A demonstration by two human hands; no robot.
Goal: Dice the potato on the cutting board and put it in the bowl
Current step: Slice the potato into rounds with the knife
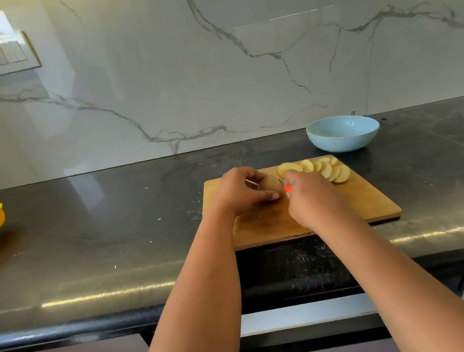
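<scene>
Near the cutting board's far edge, our left hand grips the firm, slick-cut potato stub by its skin, while our right hand holds what seems a red-handled knife.

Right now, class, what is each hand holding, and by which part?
Left hand grips the brown unsliced potato end around its sides. Right hand holds a red-handled knife by its handle.

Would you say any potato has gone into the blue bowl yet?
No, the blue bowl looks empty; the potato slices lie on the cutting board.
</scene>
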